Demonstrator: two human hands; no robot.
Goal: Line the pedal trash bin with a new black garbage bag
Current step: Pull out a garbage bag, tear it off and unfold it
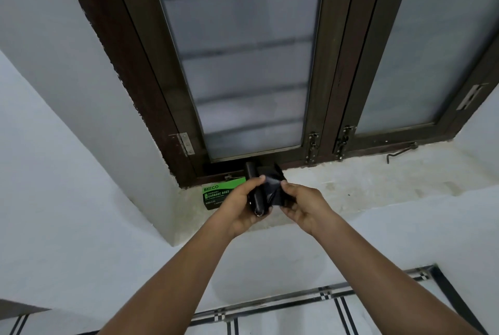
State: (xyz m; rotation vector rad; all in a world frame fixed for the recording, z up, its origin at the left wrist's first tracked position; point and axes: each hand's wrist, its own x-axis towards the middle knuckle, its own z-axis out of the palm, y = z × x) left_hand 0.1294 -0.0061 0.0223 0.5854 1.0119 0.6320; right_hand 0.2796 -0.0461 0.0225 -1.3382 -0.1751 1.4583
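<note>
A roll of black garbage bags (255, 189) is held upright over the window sill, gripped in my left hand (241, 206). A loose sheet of black garbage bag (272, 187) is unrolled from it to the right, and my right hand (302, 203) pinches that sheet's lower right edge. Behind my left hand lies a green and black garbage bag box (216, 194) on the sill. The pedal trash bin is not in view.
A pale stone window sill (364, 186) runs under a dark-framed window with frosted glass (243, 64). A metal stay hook (402, 151) lies on the sill at the right. White walls surround the recess, and tiled floor (297, 315) shows below.
</note>
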